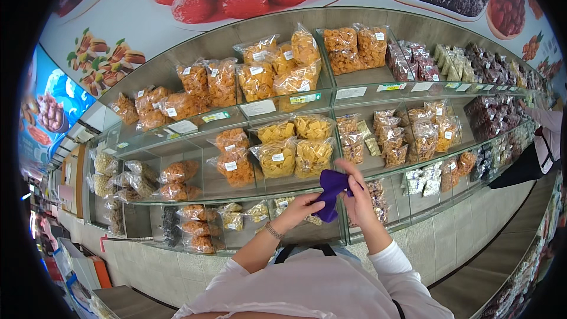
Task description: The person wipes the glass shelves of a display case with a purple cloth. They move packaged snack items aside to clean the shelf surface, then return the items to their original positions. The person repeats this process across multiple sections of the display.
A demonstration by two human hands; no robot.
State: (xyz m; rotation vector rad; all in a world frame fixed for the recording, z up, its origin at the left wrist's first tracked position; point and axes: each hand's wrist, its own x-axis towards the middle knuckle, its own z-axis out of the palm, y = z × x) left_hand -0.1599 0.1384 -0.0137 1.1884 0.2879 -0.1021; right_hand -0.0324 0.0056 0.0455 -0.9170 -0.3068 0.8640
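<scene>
A purple cloth (328, 195) hangs between my two hands in front of the lower shelves. My left hand (302, 210) pinches its lower left side between thumb and fingers. At its upper right, my right hand (356, 192) grips the edge, with the index finger raised. Just behind the cloth are clear bags of flat yellow snacks (274, 158) on the middle shelf. Bags of orange snacks (234, 166) stand to their left. Partly hidden by my hands and the cloth are small bags on the lowest shelf.
Glass-edged shelves (292, 186) with dividers curve across the view, full of bagged snacks and dried fruit. Price cards (258, 108) line their edges. At the far right another person (542, 141) reaches to the shelves. An orange-sided box (100, 271) is at lower left.
</scene>
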